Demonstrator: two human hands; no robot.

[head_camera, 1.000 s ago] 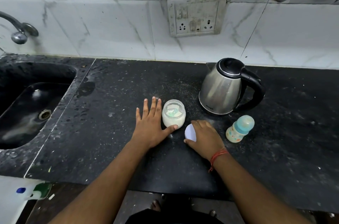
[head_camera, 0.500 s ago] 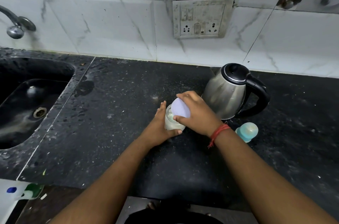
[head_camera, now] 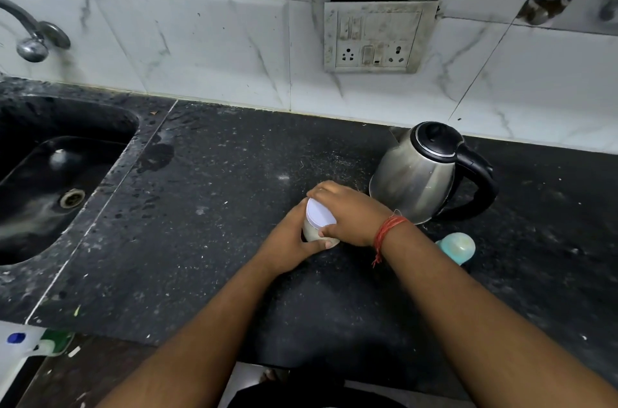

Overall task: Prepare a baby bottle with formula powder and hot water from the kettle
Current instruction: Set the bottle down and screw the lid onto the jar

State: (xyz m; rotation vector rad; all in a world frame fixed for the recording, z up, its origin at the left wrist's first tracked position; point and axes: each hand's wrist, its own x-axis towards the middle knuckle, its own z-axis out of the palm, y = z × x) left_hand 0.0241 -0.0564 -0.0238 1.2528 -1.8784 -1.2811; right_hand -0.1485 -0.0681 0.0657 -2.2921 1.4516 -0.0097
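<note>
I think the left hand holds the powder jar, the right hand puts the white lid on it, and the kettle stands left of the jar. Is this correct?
Not quite. In the head view the kettle stands to the right of the powder jar, behind it, not to the left. The rest holds: the left hand holds the jar and the right hand holds the white lid on its top.

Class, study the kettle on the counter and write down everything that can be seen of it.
The kettle is a rounded jug with a shiny, steel-like body, a black lid with a thin bright rim, and a black looped handle on its right. The lid is down. It stands upright on the dark speckled counter, near the tiled wall and below the socket plate. No cord shows. Neither hand holds it; the right hand is just in front of its lower left side, and contact cannot be told.
</note>
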